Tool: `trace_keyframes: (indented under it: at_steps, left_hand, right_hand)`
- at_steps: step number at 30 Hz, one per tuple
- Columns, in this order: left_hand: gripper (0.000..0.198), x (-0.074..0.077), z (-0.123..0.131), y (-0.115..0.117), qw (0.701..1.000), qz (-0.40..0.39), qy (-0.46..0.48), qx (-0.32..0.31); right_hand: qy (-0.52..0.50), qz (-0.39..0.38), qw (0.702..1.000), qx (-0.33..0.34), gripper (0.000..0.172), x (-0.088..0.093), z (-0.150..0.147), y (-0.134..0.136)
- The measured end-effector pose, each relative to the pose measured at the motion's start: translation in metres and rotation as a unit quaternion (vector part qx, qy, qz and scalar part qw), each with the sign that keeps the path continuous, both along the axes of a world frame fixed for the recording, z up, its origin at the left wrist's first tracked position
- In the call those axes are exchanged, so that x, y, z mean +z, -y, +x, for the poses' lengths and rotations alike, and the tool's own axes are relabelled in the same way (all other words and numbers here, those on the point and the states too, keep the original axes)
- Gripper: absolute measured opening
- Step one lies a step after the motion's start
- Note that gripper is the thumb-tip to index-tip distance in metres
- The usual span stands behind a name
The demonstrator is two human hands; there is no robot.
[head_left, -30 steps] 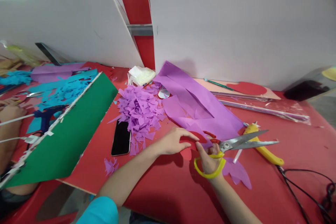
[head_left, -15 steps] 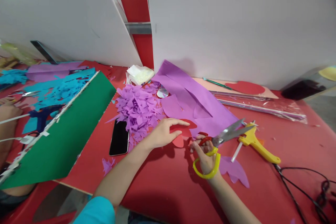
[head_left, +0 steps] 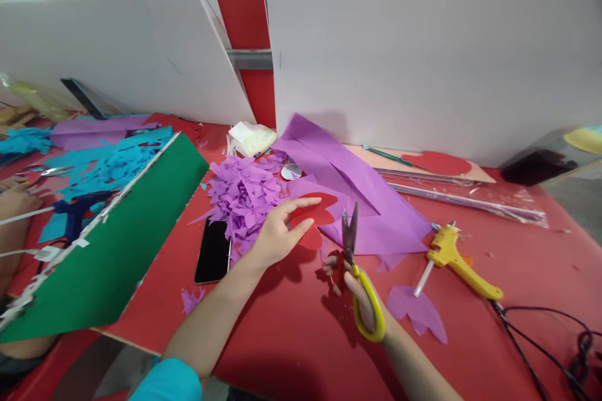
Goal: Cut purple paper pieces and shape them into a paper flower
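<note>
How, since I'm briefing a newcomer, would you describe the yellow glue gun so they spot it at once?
On the red table, look right of the purple sheet. There lies the corded glue gun, its white glue stick reaching over a purple cutout. Unlike the dark blue glue gun left of the green board, it's yellow.

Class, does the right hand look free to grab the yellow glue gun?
Probably not: the right hand holds scissors, though nothing upright seems to stand between it and the glue gun.
</note>
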State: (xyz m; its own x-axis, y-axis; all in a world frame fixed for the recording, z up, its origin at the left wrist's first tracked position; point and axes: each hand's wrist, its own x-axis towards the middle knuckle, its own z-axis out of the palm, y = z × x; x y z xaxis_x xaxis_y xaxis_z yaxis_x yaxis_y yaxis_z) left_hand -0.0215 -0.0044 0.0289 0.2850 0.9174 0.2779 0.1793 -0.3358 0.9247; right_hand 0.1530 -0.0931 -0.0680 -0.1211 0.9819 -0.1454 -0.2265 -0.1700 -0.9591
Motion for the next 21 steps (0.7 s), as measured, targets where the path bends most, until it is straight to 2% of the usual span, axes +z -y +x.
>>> trace_keyframes:
  at_steps: [5,9,15,21]
  left_hand:
    - [0.031,0.0,0.004,0.002,0.999,0.0,0.013,0.034]
    - [0.031,0.0,0.007,0.003,0.999,0.009,-0.006,0.036]
    - [0.034,-0.003,0.011,0.006,0.999,0.01,-0.038,0.008]
    - [0.034,-0.012,0.023,0.014,0.998,0.011,-0.043,0.033]
  right_hand:
    - [-0.009,0.0,0.997,0.073,0.049,-0.001,0.004,0.005]
    - [-0.014,0.012,0.995,0.095,0.053,0.001,0.004,0.007]
    - [-0.051,-0.015,0.995,0.08,0.063,0.003,-0.003,0.007]
    - [-0.07,-0.024,0.996,0.054,0.057,-0.004,-0.004,0.01]
